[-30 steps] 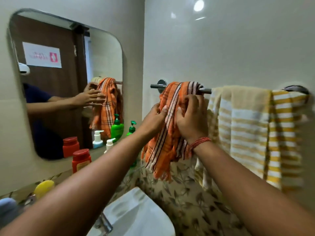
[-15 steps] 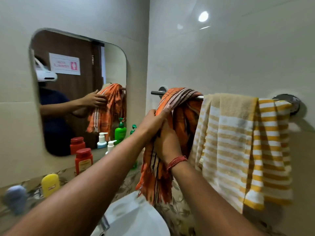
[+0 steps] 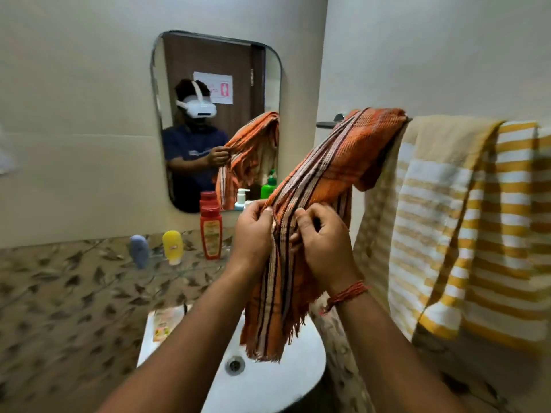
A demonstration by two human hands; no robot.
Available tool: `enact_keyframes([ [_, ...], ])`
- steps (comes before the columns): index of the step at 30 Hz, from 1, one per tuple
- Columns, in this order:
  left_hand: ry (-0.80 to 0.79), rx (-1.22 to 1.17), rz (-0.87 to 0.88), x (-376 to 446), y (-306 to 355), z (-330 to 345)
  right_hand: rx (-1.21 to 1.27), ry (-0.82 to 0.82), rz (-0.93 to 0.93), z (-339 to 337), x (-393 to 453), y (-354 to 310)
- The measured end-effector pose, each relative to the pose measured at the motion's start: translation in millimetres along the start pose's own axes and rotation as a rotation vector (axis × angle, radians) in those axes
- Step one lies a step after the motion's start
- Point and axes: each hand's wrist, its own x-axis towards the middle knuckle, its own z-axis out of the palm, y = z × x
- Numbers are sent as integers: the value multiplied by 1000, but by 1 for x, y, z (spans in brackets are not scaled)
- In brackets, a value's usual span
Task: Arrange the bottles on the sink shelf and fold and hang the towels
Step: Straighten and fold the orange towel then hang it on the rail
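An orange striped towel (image 3: 337,162) hangs over the left end of the metal towel rail (image 3: 326,124) and stretches down toward me. My left hand (image 3: 253,234) pinches its striped edge. Beside it, my right hand (image 3: 323,242) grips the same bunched edge, and the fringed end dangles over the sink. A yellow and white striped towel (image 3: 465,222) hangs on the rail to the right. On the sink shelf (image 3: 89,260) stand a red bottle (image 3: 211,231), a yellow bottle (image 3: 172,247) and a grey-blue bottle (image 3: 139,251). My hands and the towel hide the shelf's right end.
A mirror (image 3: 214,120) on the wall reflects a person wearing a white headset, the towel and some pump bottles. Below my arms sits the white sink (image 3: 268,380), with a printed packet (image 3: 165,321) on its left rim. Patterned tiles cover the lower wall.
My hands have slid down from near the rail and pulled the orange towel's lower part out toward me. The view has swung left and down, showing the sink and more shelf bottles.
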Motion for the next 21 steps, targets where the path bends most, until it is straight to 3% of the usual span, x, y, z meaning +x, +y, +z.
enact_keyframes([
  [7, 176, -32, -68, -43, 14, -31, 299, -205, 175, 12, -22, -35],
  [11, 370, -140, -122, -72, 7, -65, 406, -530, 247, 20, -45, -55],
  [12, 428, -135, -124, -80, 7, -74, 403, -560, 213, 22, -49, -60],
  [14, 492, -95, -93, -97, 12, -91, 315, -442, 9, 25, -55, -69],
  [17, 415, -71, -30, -118, 36, -101, 68, -228, -382, 35, -63, -80],
  [19, 315, 33, 1, -126, 50, -104, 23, -347, -479, 43, -68, -85],
  [21, 235, 55, -4, -129, 57, -109, 136, -573, -365, 46, -68, -90],
])
